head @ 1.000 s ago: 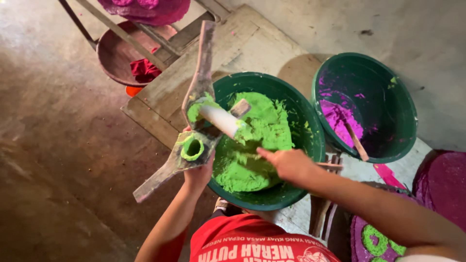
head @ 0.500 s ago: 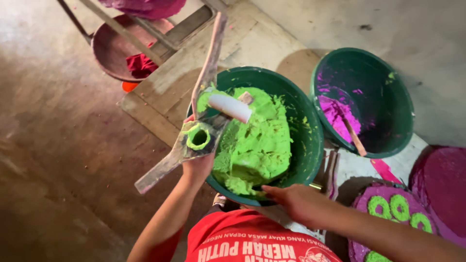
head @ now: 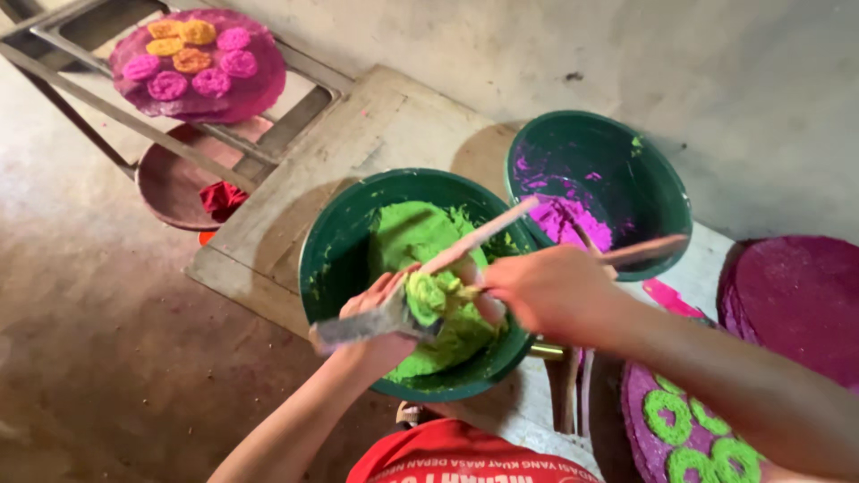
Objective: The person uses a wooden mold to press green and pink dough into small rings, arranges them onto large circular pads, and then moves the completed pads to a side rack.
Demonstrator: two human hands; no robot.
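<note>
Looking down from the head camera, a long grey wooden press tool (head: 376, 324) is gripped by the left hand (head: 380, 313), fingers closed around it, above the dark green round bowl of bright green paste (head: 335, 241). Its long axis runs from lower left, near the wrist, up to the right, where a pale stick-like arm (head: 479, 234) points toward the second bowl. A lump of green paste (head: 428, 297) sits in the tool. The right hand (head: 546, 291) is closed on the tool's other side, touching the lump. Two green bowls are counted; the second one (head: 658, 192) holds magenta paste. Three magenta round mats are seen: one with seven rosettes (head: 259, 85), one plain (head: 796, 295), one with green rings (head: 640, 402).
</note>
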